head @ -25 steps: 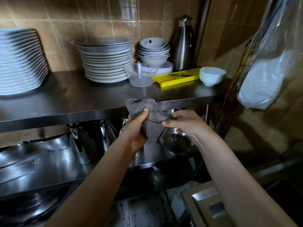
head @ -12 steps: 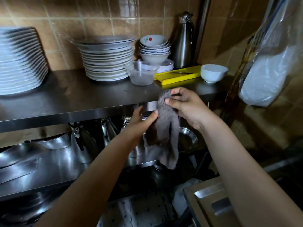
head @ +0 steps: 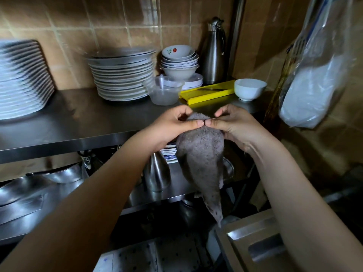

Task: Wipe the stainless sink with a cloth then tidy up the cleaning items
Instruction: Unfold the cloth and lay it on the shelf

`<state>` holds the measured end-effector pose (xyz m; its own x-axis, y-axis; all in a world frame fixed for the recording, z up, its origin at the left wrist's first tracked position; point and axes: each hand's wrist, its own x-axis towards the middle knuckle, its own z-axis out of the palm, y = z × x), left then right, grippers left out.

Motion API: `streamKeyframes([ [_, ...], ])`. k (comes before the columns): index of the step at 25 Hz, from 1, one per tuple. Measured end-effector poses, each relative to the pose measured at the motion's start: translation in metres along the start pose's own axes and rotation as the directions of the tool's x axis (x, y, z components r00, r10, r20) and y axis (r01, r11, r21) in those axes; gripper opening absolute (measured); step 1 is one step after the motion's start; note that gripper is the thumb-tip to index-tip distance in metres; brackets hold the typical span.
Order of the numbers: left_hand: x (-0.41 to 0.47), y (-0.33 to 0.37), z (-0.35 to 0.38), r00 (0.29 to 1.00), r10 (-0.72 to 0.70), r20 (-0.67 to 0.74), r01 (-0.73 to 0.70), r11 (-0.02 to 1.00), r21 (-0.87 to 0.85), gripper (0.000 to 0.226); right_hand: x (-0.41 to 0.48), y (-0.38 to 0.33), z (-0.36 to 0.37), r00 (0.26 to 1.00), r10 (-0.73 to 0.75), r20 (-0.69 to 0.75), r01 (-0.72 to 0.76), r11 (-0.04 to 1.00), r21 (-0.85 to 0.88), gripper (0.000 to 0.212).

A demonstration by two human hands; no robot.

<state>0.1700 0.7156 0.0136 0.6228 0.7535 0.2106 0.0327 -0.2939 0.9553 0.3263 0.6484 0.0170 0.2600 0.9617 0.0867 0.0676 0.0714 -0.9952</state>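
Observation:
A grey cloth (head: 202,160) hangs down in front of the steel shelf (head: 82,122), its lower corner reaching almost to the sink. My left hand (head: 172,126) and my right hand (head: 233,126) pinch its top edge side by side, thumbs touching, just above the shelf's front lip. The corner of the stainless sink (head: 253,238) shows at the bottom right, partly hidden by my right forearm.
On the shelf stand stacks of plates (head: 121,75) (head: 21,79), stacked bowls (head: 179,61), a clear plastic tub (head: 164,91), a yellow board (head: 208,94), a white bowl (head: 249,89) and a steel flask (head: 214,52). A plastic bag (head: 318,75) hangs right. Steel pots fill the lower shelf.
The bunched cloth has been opened out and lifted. Both hands rose to the shelf's front edge, and the left hand joined the right at the cloth's top edge.

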Motion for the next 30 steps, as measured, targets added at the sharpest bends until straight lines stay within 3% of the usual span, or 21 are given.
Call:
streamKeyframes([
  [6,0.010,0.024,0.015,0.987,0.148,0.060,-0.154,0.982,0.114,0.025,-0.003,0.011,-0.028,0.966,-0.010,0.258,0.011,1.000,-0.003,0.018],
  [9,0.015,0.029,0.016,0.981,0.193,-0.018,-0.189,0.973,0.130,0.027,-0.003,0.024,-0.035,0.947,-0.010,0.321,0.044,0.994,-0.101,0.021],
  [13,0.021,0.032,0.015,0.957,0.240,-0.163,-0.239,0.971,0.028,0.025,-0.002,0.048,-0.045,0.935,0.076,0.346,0.003,0.975,-0.222,0.024],
  [18,0.021,0.035,0.007,0.918,0.285,-0.275,-0.281,0.958,0.055,0.026,-0.002,0.075,-0.071,0.918,0.229,0.324,-0.078,0.905,-0.419,0.015],
  [20,0.018,0.030,0.002,0.899,0.282,-0.335,-0.285,0.958,0.041,0.026,0.002,0.078,-0.083,0.945,0.195,0.262,-0.075,0.910,-0.407,0.014],
  [22,0.017,0.026,-0.002,0.897,0.279,-0.343,-0.278,0.959,0.052,0.026,0.005,0.080,-0.082,0.944,0.141,0.299,-0.030,0.937,-0.348,0.016],
  [24,0.019,0.023,-0.004,0.905,0.275,-0.324,-0.269,0.961,0.064,0.027,0.008,0.089,-0.062,0.903,0.141,0.406,0.022,0.928,-0.371,0.039],
  [27,0.030,0.022,-0.015,0.915,0.281,-0.289,-0.271,0.960,0.075,0.026,0.022,0.114,-0.027,0.922,0.183,0.340,-0.073,0.947,-0.313,0.060],
  [30,0.044,0.021,-0.034,0.921,0.305,-0.244,-0.306,0.951,0.037,0.025,0.043,0.127,-0.009,0.941,0.185,0.282,-0.117,0.964,-0.240,0.043],
])
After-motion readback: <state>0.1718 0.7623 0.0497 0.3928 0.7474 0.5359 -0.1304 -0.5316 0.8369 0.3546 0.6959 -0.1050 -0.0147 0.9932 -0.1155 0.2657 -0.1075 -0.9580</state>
